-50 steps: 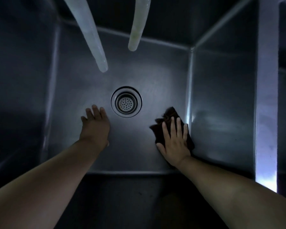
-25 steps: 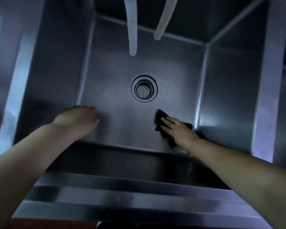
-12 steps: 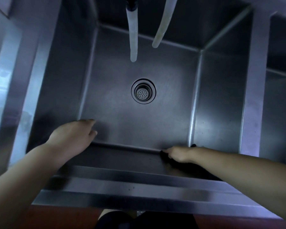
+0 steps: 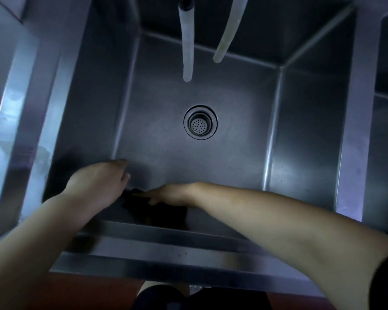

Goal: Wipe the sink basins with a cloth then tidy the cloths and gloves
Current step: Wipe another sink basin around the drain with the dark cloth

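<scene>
Cloth (image 4: 157,211), dark, flat against near wall of sink (image 4: 311,135), low and left of centre. Left hand (image 4: 99,182) hovers at near-left corner, fingers loosely curled, holding nothing. Right hand (image 4: 168,195) just beside it, fingers straight, pressing the cloth to the wall. Drain (image 4: 200,124) mid-floor. Two hoses (image 4: 187,41) hang over the far side.

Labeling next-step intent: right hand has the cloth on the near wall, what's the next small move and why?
Probably slide the cloth on leftward along the near wall: the right hand presses it flat there, short of the left corner, where the left hand rests.
</scene>
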Available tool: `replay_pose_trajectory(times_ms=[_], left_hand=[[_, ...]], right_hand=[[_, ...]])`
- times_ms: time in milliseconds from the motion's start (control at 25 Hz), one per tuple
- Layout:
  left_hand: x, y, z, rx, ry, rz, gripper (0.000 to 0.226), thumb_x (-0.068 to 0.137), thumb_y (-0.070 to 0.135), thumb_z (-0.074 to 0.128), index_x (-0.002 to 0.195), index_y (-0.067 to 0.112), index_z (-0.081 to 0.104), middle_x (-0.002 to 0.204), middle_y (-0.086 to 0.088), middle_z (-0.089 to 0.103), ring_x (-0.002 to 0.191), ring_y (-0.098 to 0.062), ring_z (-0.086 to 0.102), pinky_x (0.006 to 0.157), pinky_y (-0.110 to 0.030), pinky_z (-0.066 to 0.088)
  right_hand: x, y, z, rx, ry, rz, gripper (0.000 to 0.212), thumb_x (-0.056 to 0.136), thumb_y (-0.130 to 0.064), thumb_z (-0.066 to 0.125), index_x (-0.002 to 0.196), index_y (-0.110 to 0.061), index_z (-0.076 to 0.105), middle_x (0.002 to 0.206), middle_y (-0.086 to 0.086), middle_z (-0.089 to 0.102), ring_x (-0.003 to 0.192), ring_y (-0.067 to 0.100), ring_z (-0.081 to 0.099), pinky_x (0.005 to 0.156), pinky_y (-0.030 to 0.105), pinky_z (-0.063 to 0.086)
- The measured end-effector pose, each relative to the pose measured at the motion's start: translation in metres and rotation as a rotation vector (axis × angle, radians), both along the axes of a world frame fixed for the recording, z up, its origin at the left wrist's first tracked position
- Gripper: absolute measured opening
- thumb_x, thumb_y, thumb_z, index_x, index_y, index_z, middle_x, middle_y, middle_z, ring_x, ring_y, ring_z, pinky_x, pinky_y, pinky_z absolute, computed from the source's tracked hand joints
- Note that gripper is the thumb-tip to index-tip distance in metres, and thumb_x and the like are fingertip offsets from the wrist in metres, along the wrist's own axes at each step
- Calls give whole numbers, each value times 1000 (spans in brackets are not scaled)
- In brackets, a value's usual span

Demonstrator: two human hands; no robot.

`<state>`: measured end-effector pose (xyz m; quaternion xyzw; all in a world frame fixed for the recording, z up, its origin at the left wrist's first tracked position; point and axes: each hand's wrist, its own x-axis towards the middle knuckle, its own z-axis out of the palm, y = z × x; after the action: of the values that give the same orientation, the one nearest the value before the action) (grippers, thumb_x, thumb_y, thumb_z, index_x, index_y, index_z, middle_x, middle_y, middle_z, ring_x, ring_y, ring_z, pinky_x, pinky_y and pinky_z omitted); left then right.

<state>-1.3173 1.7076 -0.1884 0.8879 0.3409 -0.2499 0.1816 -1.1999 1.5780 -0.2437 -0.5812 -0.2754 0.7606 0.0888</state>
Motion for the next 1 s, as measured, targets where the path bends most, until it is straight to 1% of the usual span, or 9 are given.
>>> replay_pose_trajectory(times_ms=[80, 240, 400, 560, 680, 720, 800, 840, 1000], left_hand=[[0, 1, -1, -5, 9, 15, 31, 94, 36, 42, 119, 20, 53, 116, -8, 65, 104, -30, 61, 85, -38, 51], [1, -4, 0, -21, 10, 17, 32, 94, 37, 42, 119, 21, 53, 117, -8, 65, 105, -29, 61, 86, -38, 51], [4, -9, 0, -12, 13, 12, 32, 95, 38, 40, 118, 21, 52, 117, -6, 65, 103, -29, 61, 82, -35, 51], [9, -13, -2, -38, 13, 24, 31, 95, 36, 39, 117, 20, 54, 115, -6, 64, 101, -29, 61, 79, -33, 49], [11, -15, -5, -71, -7, 90, 28, 96, 29, 40, 116, 21, 57, 114, -9, 65, 99, -30, 60, 76, -32, 48], [11, -13, -6, -74, -22, 119, 27, 96, 27, 40, 115, 22, 58, 112, -10, 66, 97, -31, 61, 76, -32, 48], [11, -12, -7, -76, -46, 155, 27, 95, 26, 40, 115, 24, 58, 110, -10, 66, 95, -30, 61, 75, -33, 49], [11, -13, -7, -79, -47, 159, 27, 95, 26, 40, 115, 25, 58, 110, -9, 66, 95, -30, 61, 75, -33, 49], [13, -15, -7, -103, -8, 117, 27, 95, 27, 39, 111, 20, 60, 112, -8, 65, 97, -30, 61, 78, -33, 50]], right_hand=[[22, -27, 3, -49, 15, 40, 50, 94, -6, 44, 142, -19, 41, 145, 3, 44, 130, 21, 43, 108, 25, 31], [83, -111, 19, -195, -224, 178, 48, 98, -10, 41, 145, -14, 33, 152, 5, 32, 137, 20, 33, 109, 22, 21], [104, -143, 46, -260, -298, 192, 44, 101, -14, 36, 145, -17, 34, 152, 1, 32, 137, 18, 31, 101, 14, 20], [72, -108, 61, -178, -225, 35, 44, 101, -16, 40, 144, -17, 35, 151, 1, 34, 136, 16, 33, 106, 15, 18], [42, -72, 73, -76, -64, -26, 44, 100, -14, 42, 144, -15, 36, 150, 0, 36, 136, 12, 32, 91, 3, 18], [36, -66, 76, -35, -19, -34, 44, 99, -14, 42, 143, -14, 37, 150, -1, 36, 135, 10, 31, 90, 1, 17], [39, -69, 86, -11, 31, -71, 44, 98, -10, 44, 142, -12, 39, 149, -3, 36, 134, 6, 31, 97, 4, 17], [46, -78, 91, -12, 37, -92, 45, 96, -8, 45, 141, -10, 41, 147, -5, 38, 131, 3, 32, 98, 4, 19], [87, -130, 115, -84, -70, -186, 43, 89, 2, 47, 132, -4, 51, 131, -10, 47, 120, -1, 42, 82, -8, 29]])
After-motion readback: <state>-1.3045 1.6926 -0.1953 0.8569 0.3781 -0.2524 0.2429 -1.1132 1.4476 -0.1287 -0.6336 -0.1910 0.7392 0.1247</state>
